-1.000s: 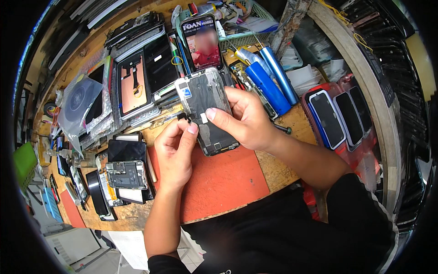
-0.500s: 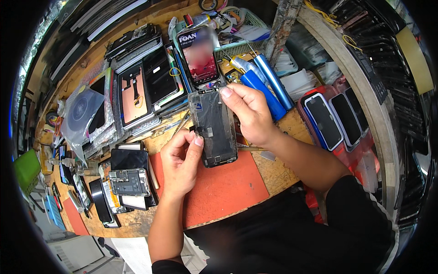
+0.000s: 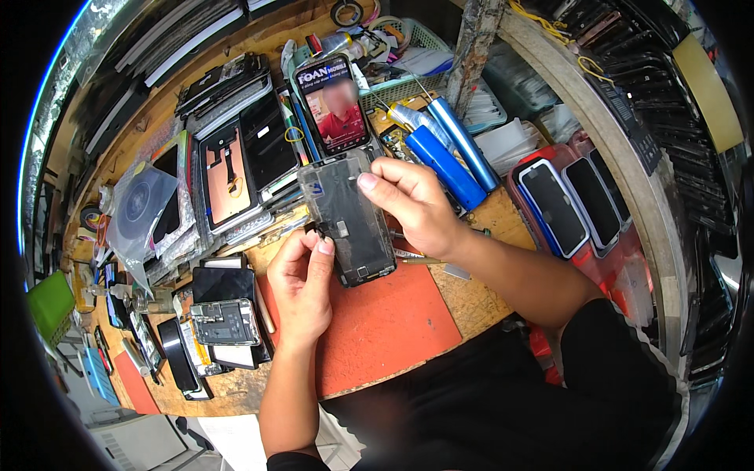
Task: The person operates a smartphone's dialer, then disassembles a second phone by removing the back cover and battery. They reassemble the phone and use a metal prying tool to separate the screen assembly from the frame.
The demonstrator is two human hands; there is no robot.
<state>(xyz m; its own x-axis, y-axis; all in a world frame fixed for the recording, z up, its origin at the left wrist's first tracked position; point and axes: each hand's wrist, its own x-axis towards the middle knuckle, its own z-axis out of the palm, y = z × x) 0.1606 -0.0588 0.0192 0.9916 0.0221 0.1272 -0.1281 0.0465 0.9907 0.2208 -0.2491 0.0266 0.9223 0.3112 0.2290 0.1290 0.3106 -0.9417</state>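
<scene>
A dark phone screen assembly (image 3: 352, 228), back side up with clear film and small pale patches, is held tilted above the orange mat (image 3: 377, 330). My right hand (image 3: 416, 212) grips its upper right, thumb on the face near the top corner. My left hand (image 3: 302, 286) is pinched at the panel's left edge, thumb and forefinger on what looks like a small black flex piece, partly hidden by the fingertips. Behind the panel a lit phone (image 3: 330, 102) stands propped up. An opened phone body (image 3: 225, 320) lies on stacked parts left of my left hand.
Blue cylinders (image 3: 445, 165), a stack of screens (image 3: 267, 129) and a mesh basket (image 3: 416, 63) crowd the back. Red trays with phones (image 3: 554, 204) are at right, beside a wooden post (image 3: 475, 71). More phone parts (image 3: 179, 353) cover the left bench.
My right thumb has moved from the middle of the panel up to its top corner. The panel dropped lower, then shifted slightly left. My left hand stays pinched at its left edge.
</scene>
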